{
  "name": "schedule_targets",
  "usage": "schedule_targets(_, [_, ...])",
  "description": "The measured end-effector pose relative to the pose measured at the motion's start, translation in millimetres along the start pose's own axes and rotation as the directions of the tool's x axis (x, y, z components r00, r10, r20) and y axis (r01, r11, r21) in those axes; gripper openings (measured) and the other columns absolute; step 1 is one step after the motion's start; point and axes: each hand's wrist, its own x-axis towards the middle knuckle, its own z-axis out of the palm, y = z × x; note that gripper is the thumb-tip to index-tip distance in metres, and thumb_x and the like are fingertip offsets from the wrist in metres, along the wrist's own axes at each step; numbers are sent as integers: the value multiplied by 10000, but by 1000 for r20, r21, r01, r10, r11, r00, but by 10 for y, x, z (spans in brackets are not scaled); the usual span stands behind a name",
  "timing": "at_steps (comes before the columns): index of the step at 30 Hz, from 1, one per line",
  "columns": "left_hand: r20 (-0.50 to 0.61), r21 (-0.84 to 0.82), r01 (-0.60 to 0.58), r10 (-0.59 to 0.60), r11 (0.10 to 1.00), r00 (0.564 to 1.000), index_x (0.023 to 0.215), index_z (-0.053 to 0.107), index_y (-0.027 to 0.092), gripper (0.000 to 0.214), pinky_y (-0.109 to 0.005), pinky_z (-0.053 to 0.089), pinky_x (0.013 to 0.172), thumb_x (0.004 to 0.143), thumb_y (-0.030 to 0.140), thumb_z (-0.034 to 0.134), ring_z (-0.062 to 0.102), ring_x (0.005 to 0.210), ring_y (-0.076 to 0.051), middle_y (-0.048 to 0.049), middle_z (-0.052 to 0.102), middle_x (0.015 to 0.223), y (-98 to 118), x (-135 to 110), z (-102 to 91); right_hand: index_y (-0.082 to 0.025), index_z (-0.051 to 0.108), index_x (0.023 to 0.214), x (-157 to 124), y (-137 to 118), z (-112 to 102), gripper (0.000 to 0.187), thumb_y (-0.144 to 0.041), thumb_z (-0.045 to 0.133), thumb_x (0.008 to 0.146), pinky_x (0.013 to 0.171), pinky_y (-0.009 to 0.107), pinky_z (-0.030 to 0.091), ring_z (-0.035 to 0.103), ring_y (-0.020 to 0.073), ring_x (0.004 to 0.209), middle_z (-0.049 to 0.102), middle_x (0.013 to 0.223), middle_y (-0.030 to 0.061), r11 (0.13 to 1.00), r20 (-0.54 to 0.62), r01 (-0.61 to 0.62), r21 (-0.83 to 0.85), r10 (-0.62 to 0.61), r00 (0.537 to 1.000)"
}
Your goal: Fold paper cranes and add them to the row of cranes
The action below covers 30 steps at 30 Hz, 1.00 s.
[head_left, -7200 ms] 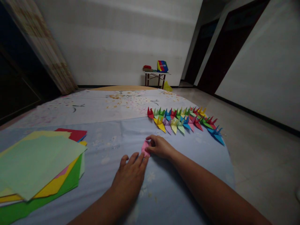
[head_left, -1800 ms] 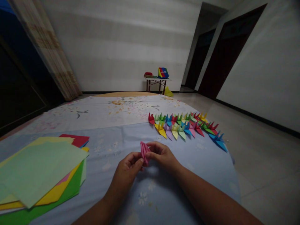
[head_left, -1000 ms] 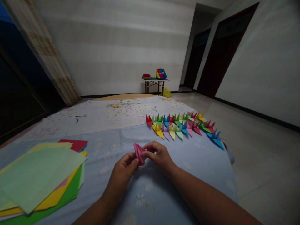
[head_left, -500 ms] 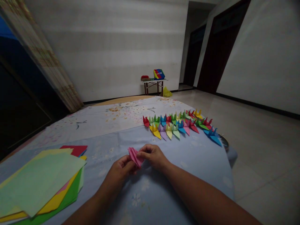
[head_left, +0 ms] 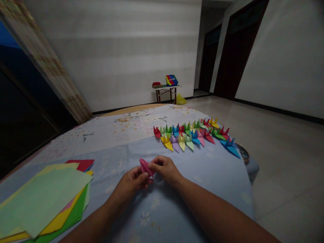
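A small piece of folded pink paper (head_left: 146, 167) is held just above the blue part of the tablecloth. My left hand (head_left: 136, 179) pinches its lower left side, thumb on top. The fingers of my right hand (head_left: 164, 167) are closed on its right edge. Beyond my hands, to the right, stand rows of folded paper cranes (head_left: 188, 135) in red, green, blue, yellow, purple and pink. To the left lies a loose stack of coloured paper sheets (head_left: 48, 194), pale green uppermost.
The table has a floral tablecloth (head_left: 106, 130), white at the far side and blue nearer me. A round-topped item (head_left: 243, 153) is partly hidden past the right table edge. Against the wall stands a small table (head_left: 165, 88) with a multicoloured box (head_left: 171, 80); a yellow bag (head_left: 180, 99) lies beside it.
The pink paper has turned a little in my fingers and shows a narrower face. My left thumb has shifted slightly up and right along it. Both hands keep hold.
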Motion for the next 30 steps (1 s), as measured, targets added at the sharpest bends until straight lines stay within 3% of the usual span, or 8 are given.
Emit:
schedule_targets(5, [-44, 8, -53, 53, 999, 998, 898, 660, 154, 311, -248, 450, 598, 648, 332, 709, 632, 679, -171, -75, 685, 799, 2, 44, 1, -138, 643, 682, 1, -26, -30, 254, -381, 697, 628, 568, 230, 412, 517, 86, 538, 601, 599, -19, 1000, 14, 16, -21, -16, 1000])
schedule_targets(12, [-60, 151, -107, 117, 983, 991, 826, 668, 160, 243, -257, 469, 646, 680, 353, 661, 633, 715, -173, -64, 691, 773, 182, 93, -129, -171, 596, 1031, 15, 68, -30, 427, -347, 688, 653, 676, 264, 455, 572, 116, 707, 616, 798, 11, 994, 23, 111, 14, -111, 994])
schedule_targets(18, [-140, 178, -189, 215, 966, 967, 866, 666, 155, 282, -274, 487, 670, 674, 360, 656, 636, 742, -178, -69, 694, 831, 330, 142, -326, -157, 625, 979, 1, 128, -85, 272, -301, 581, 752, 670, 281, 458, 558, 133, 727, 610, 844, 45, 923, -63, 127, -363, -161, 985])
schedule_targets(23, [-359, 119, -303, 325, 946, 875, 896, 640, 138, 371, -284, 506, 658, 636, 401, 671, 650, 735, -189, -75, 692, 855, 179, 161, -270, -180, 606, 991, -15, 58, -85, 240, -273, 543, 779, 636, 270, 469, 564, 133, 728, 598, 872, 46, 843, -61, 230, -487, -295, 954])
schedule_targets(26, [-390, 57, -318, 314, 946, 865, 884, 637, 144, 366, -289, 514, 684, 635, 411, 678, 653, 742, -186, -61, 694, 840, 26, 186, -164, -188, 578, 1024, -16, -45, -57, 270, -271, 576, 767, 629, 263, 476, 556, 131, 743, 578, 917, 57, 783, 23, 347, -516, -392, 920])
schedule_targets(30, [-324, -27, -335, 309, 942, 894, 895, 649, 149, 353, -311, 514, 745, 649, 399, 691, 642, 791, -191, -61, 690, 875, -51, 195, -76, -202, 527, 1066, 24, -157, -6, 378, -317, 646, 726, 635, 267, 474, 538, 141, 778, 549, 952, 60, 710, 98, 450, -541, -478, 873])
